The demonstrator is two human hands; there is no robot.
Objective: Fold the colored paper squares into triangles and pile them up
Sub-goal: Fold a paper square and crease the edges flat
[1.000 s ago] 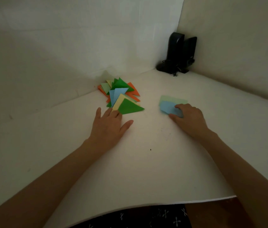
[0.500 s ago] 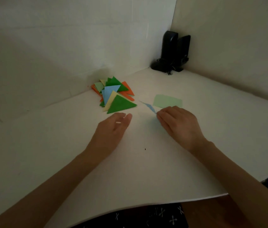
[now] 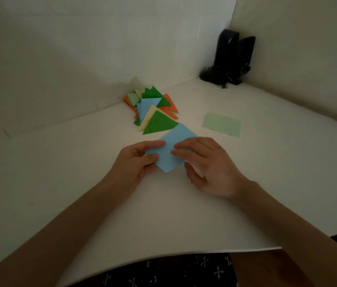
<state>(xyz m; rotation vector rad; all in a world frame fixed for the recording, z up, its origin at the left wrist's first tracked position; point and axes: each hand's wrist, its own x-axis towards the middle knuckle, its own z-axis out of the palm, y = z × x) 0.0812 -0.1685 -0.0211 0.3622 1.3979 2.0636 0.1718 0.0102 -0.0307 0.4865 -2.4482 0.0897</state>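
We count two loose squares and one pile on the white tabletop (image 3: 163, 214). The first square, the blue paper square (image 3: 177, 147), lies turned like a diamond just above the middle of the frame, one corner pointing toward us, its upper edge just beside the pile. Both hands are on it. The left hand (image 3: 136, 162) pinches its left corner between forefinger and thumb. The right hand (image 3: 207, 164) lays its fingers flat over the right corner and presses, the thumb off the paper beside the lower edge. The second, the light green square (image 3: 221, 124), lies flat and untouched to the right, well apart from the hands. The pile of triangles (image 3: 153, 110) sits above centre, against the wall. It shows five colours: dark green, orange, yellow, one blue and one light green. They overlap too much for an exact total. Two black upright devices (image 3: 231, 59) stand in the upper right corner
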